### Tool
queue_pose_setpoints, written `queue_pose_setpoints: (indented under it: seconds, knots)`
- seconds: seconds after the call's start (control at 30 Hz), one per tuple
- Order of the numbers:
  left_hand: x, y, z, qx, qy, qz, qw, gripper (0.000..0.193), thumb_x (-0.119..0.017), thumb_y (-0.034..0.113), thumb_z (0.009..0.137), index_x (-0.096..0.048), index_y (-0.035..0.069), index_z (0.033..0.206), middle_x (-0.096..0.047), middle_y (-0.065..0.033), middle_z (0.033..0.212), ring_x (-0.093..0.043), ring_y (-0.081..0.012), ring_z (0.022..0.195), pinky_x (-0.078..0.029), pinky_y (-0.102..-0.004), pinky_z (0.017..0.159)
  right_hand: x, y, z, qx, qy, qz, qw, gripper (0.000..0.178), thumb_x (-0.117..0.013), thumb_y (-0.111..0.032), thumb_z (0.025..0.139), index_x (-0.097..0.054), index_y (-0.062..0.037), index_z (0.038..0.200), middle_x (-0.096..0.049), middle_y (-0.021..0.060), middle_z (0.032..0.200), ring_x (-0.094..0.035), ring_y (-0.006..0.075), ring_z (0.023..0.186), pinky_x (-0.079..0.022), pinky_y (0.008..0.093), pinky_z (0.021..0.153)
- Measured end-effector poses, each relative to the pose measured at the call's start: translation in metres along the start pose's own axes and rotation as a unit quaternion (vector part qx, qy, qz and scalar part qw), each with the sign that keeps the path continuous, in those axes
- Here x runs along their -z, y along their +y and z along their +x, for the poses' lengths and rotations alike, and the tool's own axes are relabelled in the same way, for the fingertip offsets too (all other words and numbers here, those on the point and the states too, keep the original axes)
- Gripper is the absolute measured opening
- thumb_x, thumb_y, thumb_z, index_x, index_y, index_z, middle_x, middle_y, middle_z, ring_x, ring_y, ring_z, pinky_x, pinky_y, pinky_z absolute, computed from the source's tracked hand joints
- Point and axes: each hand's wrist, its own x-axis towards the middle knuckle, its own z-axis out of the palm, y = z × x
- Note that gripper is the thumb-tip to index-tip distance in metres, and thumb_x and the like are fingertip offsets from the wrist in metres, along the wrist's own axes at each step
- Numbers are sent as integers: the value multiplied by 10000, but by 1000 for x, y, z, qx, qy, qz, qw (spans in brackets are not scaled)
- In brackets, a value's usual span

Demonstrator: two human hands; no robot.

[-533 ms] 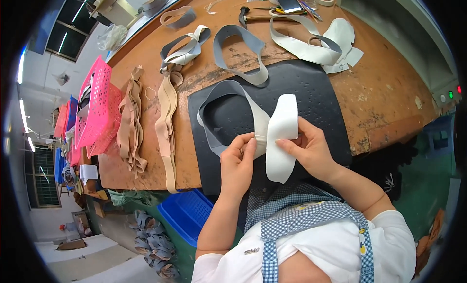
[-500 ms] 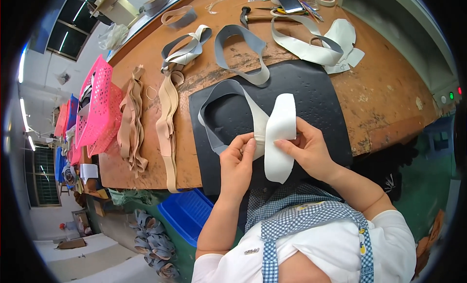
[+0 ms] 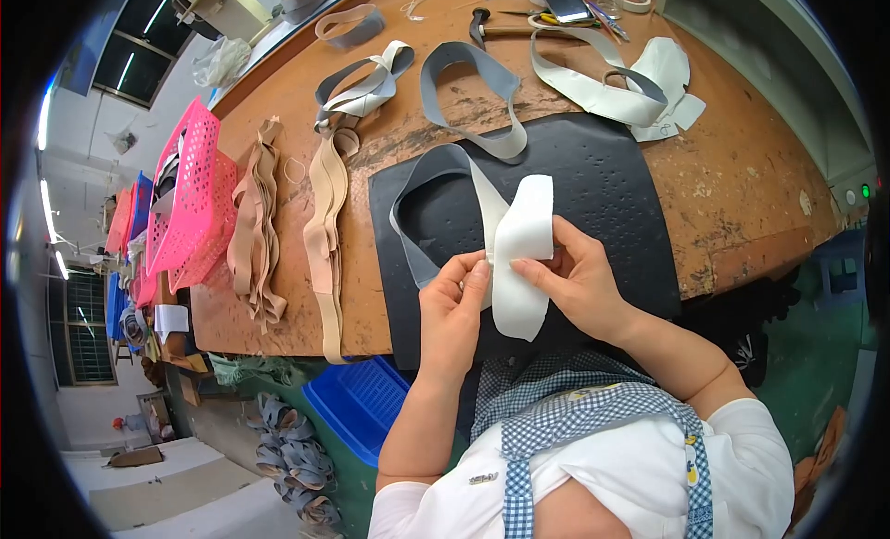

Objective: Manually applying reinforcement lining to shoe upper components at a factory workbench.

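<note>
Over the black mat (image 3: 612, 187) my two hands are close together. My left hand (image 3: 454, 293) pinches a looped grey-and-white strip (image 3: 431, 168) near its seam; the rest of the loop stands on the mat beyond. A curved white piece (image 3: 524, 275), smooth and stiff-looking, is gripped by my right hand (image 3: 579, 279), thumb on its face and fingers behind. The white piece's left edge lies against or just over the strip near my left fingertips; whether they are joined there is hidden.
More looped strips (image 3: 468, 57) lie along the far side of the wooden table (image 3: 732, 187), near a hammer (image 3: 479, 25) and a phone (image 3: 563, 1). Tan strips (image 3: 324, 233) are stacked on the left beside a pink basket (image 3: 190, 196). A blue basket (image 3: 357, 400) sits below the table edge.
My right hand has brought the white piece slightly left, closer to my left fingertips and over part of the strip. The whole view has shifted a little.
</note>
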Motion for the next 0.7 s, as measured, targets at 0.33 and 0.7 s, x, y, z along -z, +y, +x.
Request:
queue_pose_setpoints:
  seconds: [0.33, 0.7]
  knots:
    - [1, 1, -3, 6, 18, -3, 1000, 248, -620, 103, 985, -625, -65, 1167, -716, -86, 1007, -640, -79, 874, -504, -229, 793, -7, 6, 2, 43, 13, -56, 997, 272, -656, -36, 932, -571, 22, 1184, -670, 67, 1026, -669, 105, 877, -570, 264, 742]
    - [20, 2, -2, 15, 8, -65, 998, 307, -654, 57, 951, -575, -98, 1204, -709, -119, 1055, -670, -125, 930, -514, -251, 863, 9, -2, 29, -31, -20, -59, 998, 227, -701, -164, 928, -638, 7, 1064, -677, 29, 874, -623, 59, 733, -514, 219, 631]
